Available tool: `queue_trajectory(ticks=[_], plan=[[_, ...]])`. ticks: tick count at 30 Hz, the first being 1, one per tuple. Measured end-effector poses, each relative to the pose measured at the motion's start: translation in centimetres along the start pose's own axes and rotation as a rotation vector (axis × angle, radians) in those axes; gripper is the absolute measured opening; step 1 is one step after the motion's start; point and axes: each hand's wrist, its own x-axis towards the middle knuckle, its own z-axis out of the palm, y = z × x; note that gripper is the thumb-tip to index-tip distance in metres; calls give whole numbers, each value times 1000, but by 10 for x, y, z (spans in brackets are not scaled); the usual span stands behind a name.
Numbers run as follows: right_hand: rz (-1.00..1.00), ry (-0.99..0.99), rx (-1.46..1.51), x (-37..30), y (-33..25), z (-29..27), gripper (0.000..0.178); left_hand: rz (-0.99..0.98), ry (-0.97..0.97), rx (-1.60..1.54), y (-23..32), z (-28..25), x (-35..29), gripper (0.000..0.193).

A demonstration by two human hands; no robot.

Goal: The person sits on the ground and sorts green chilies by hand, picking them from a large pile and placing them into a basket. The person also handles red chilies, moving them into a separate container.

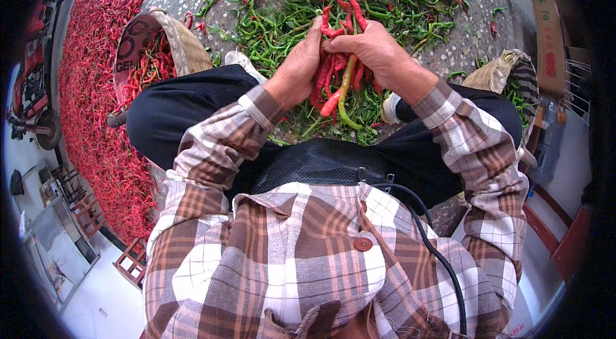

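A bunch of long red chili peppers (326, 79) is gripped between my two hands, in front of my crossed legs. My left hand (299, 68) wraps the bunch from the left, thumb pointing up. From the other side my right hand (389, 62) closes round it, its thumb laid across the peppers. Red tips stick up above the hands, and the rest hangs below. One yellow-green chili (347, 92) dangles at the front of the bunch. Many of my fingertips are hidden behind the peppers. Loose green chilies (276, 41) with some red ones lie spread on the floor beneath and beyond.
By my left knee an open woven sack (186, 44) holds red chilies; another sack (507, 69) with green ones stands by my right knee. A broad bed of red chilies (96, 76) covers the far left. Toward the right are a cardboard box (547, 31) and a red wooden frame (568, 243).
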Motion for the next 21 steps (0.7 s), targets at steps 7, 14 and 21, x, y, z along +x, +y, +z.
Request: queue_trajectory(ticks=[7,14,21], plan=[[-59,44,142,3,1,7,14,305,-110,497,6,6,-4,59],[58,-76,386,9,-4,15,23,354,36,504,7,2,-5,60],[-41,-94,271,18,-3,27,33,396,175,393,12,2,-7,41]])
